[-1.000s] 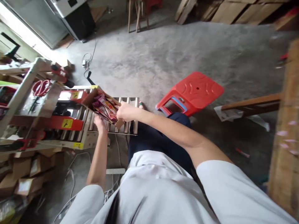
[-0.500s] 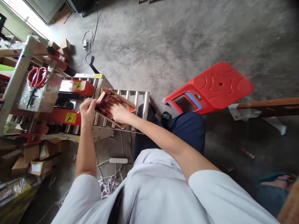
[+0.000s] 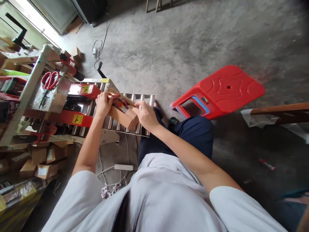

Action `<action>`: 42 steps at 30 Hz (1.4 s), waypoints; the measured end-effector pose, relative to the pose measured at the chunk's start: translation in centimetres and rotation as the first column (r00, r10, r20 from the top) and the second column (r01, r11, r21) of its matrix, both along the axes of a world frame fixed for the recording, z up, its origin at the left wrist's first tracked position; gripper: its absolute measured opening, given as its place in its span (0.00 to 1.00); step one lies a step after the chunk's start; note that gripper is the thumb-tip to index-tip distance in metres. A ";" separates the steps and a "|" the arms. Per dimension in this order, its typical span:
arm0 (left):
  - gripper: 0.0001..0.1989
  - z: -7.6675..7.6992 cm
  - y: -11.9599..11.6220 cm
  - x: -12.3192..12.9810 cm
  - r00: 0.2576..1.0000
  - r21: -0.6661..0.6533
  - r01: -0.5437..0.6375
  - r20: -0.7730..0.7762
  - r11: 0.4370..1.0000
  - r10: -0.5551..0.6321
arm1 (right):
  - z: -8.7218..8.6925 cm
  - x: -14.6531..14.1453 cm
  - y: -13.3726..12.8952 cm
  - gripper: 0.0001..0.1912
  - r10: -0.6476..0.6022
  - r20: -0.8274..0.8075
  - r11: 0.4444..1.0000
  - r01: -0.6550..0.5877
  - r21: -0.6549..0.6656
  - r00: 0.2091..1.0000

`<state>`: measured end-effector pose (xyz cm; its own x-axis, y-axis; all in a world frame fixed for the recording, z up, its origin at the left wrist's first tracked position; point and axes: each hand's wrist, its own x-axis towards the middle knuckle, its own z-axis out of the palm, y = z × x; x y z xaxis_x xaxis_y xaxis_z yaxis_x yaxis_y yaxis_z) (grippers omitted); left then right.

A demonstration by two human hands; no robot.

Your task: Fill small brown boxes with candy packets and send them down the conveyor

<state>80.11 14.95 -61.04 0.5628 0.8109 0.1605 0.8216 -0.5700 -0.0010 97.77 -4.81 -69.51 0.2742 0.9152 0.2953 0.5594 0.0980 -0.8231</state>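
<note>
A cardboard box (image 3: 123,118) rests tilted on the metal roller conveyor (image 3: 110,124), its top partly open. Red and purple packets (image 3: 120,105) show inside it. My left hand (image 3: 103,103) is closed on the box's left end, near a red packet edge. At the right end, my right hand (image 3: 146,114) pinches the box's flap between thumb and fingers. Beyond my left hand sits a red-sided sealing machine (image 3: 76,118) with yellow labels.
Red-handled scissors (image 3: 50,80) lie on the machine at the left. A red plastic stool (image 3: 228,87) is on the right. Cardboard boxes (image 3: 45,161) are piled at lower left. A power strip (image 3: 123,167) with cables lies below the conveyor.
My right hand has come out of the box and moved right to its end flap. My left hand has shifted slightly right and up. More of the box's near side now shows.
</note>
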 end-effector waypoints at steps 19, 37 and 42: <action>0.10 -1.2 1.7 1.3 0.925 -0.293 0.320 -0.107 0.901 -0.364 | 5.6 0.7 12.1 0.26 0.383 0.390 0.911 -0.412 -0.008 0.837; 0.15 -1.5 -1.4 1.1 0.933 0.085 0.081 0.344 0.993 -0.106 | 0.8 -3.1 3.6 0.32 0.199 0.109 0.980 -0.198 -0.020 0.974; 0.29 -2.4 -9.1 1.8 0.908 -0.101 0.298 0.337 0.949 -0.249 | 0.4 -2.2 3.3 0.38 0.383 -0.054 0.915 -0.387 -0.114 0.922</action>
